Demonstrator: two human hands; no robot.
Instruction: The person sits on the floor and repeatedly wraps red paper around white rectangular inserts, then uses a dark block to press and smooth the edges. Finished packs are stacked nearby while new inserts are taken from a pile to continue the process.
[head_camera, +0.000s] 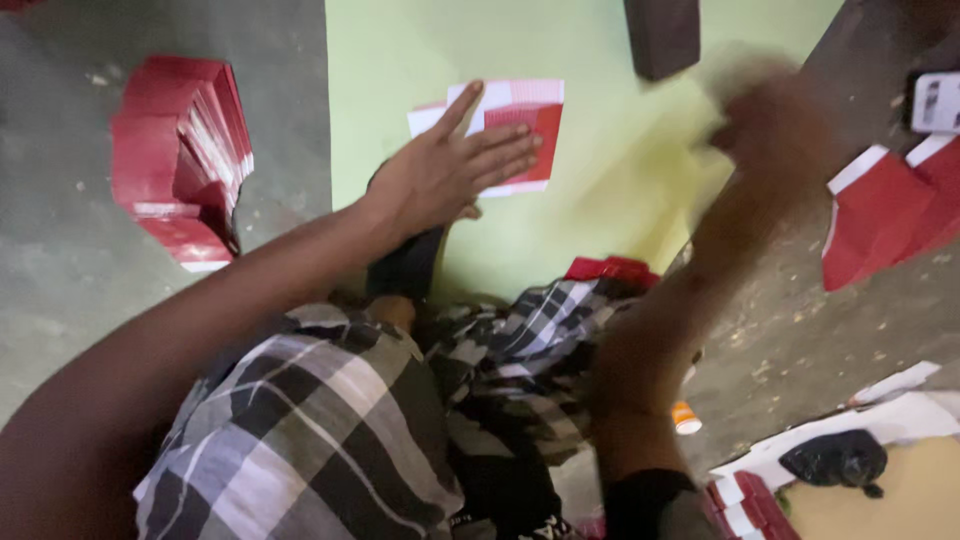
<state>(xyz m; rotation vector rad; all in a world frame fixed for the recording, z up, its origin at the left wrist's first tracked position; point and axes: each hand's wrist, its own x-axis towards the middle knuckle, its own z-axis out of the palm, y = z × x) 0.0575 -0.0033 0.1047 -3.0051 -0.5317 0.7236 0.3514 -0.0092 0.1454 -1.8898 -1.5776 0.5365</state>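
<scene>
My left hand (450, 170) lies flat with fingers spread on a red and white flat card piece (520, 125) that rests on a pale green sheet (600, 200). My right hand (770, 115) is raised at the upper right and heavily blurred; whether it holds anything cannot be made out. A folded stack of red cardboard pieces (180, 155) sits on the grey floor to the left of my left arm. My checked cloth covers my legs at the bottom.
More red and white card pieces (885, 205) lie at the right edge. A dark block (662, 35) stands at the top of the green sheet. A small orange-capped object (685, 417) and a black bag (835, 458) lie at lower right.
</scene>
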